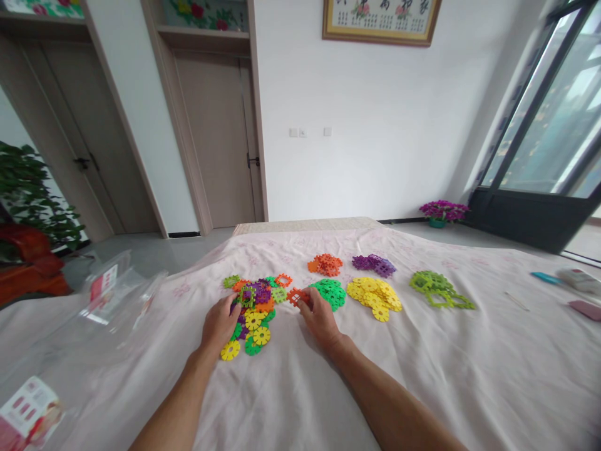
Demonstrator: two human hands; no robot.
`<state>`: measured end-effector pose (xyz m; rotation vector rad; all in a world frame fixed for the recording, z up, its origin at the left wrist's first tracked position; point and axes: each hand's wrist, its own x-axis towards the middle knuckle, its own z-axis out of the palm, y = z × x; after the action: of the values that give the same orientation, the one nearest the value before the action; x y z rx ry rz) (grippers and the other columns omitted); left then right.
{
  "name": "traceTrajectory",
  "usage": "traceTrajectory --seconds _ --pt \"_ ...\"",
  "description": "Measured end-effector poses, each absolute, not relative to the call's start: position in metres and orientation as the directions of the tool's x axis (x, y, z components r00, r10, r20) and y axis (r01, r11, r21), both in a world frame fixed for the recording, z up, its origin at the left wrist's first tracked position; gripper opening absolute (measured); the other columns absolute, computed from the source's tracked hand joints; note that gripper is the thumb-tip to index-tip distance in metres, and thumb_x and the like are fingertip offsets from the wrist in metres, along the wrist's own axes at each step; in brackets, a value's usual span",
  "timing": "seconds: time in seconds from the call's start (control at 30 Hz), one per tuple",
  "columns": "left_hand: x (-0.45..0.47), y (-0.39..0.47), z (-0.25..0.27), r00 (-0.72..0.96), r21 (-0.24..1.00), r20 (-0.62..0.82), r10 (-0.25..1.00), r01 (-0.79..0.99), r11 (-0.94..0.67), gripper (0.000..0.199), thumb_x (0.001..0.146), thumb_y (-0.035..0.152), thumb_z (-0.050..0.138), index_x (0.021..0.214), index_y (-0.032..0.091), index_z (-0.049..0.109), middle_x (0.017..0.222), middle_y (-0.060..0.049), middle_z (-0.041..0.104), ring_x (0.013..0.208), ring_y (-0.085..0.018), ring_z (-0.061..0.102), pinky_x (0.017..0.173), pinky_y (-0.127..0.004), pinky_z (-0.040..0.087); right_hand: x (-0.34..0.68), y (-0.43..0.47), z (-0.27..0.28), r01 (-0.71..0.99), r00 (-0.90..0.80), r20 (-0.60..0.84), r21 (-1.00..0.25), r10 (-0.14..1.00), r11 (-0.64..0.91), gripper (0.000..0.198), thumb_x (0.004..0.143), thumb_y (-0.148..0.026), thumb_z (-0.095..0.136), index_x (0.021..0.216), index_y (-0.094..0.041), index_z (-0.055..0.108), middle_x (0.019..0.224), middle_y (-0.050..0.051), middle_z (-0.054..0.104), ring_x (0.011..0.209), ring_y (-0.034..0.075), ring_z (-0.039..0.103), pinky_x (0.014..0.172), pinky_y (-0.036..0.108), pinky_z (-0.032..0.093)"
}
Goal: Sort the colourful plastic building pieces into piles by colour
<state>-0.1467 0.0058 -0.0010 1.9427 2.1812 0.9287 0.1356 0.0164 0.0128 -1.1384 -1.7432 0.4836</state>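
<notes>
My right hand pinches an orange square interlocking piece by its right side, just above the cloth. My left hand is at the left side of a mixed heap of interlocking plastic pieces, its fingers closed at the edge of a lime green square piece; the fingertips are partly hidden. The heap mixes yellow and green round discs with purple, orange and lime square pieces. Close beyond my right hand lies a pile of green discs. Beside it is a pile of yellow discs.
Farther back lie an orange pile and a purple pile. A lime green pile is at the right. Clear plastic bags lie left on the pale cloth. A blue item and a dark pink item sit far right.
</notes>
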Motion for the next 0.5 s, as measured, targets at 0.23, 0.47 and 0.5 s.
traceTrajectory --seconds 0.23,0.47,0.5 --pt "-0.151 0.011 -0.009 -0.182 0.471 0.350 0.919 0.882 -0.005 0.042 0.094 0.032 0.042 0.128 0.016 0.059 0.131 -0.010 0.065 0.121 -0.022 0.059 0.106 -0.034 0.042 0.161 0.044 0.035 0.539 0.025 0.603 -0.679 0.797 0.497 0.021 0.088 -0.035 0.049 0.088 -0.019 0.063 0.084 0.004 0.063 0.080 0.018 0.058 0.073 0.028 0.044" --pt "-0.153 0.014 -0.013 -0.177 0.482 0.364 0.914 0.876 -0.022 0.042 0.093 0.033 0.043 0.127 0.016 0.060 0.130 -0.010 0.065 0.120 -0.022 0.060 0.105 -0.035 0.043 0.202 0.098 0.037 0.418 0.321 0.407 -0.871 0.855 0.258 0.040 0.079 -0.041 0.057 0.110 -0.016 0.064 0.063 -0.001 0.062 0.059 0.017 0.058 0.059 0.027 0.045" --pt "-0.153 0.014 -0.013 -0.178 0.483 0.365 0.914 0.876 -0.022 0.042 0.093 0.033 0.043 0.127 0.016 0.060 0.130 -0.010 0.065 0.120 -0.022 0.060 0.105 -0.035 0.043 0.205 0.106 0.037 0.405 0.337 0.385 -0.883 0.859 0.236 0.040 0.079 -0.039 0.057 0.110 -0.015 0.064 0.062 -0.001 0.062 0.058 0.017 0.058 0.058 0.026 0.045"
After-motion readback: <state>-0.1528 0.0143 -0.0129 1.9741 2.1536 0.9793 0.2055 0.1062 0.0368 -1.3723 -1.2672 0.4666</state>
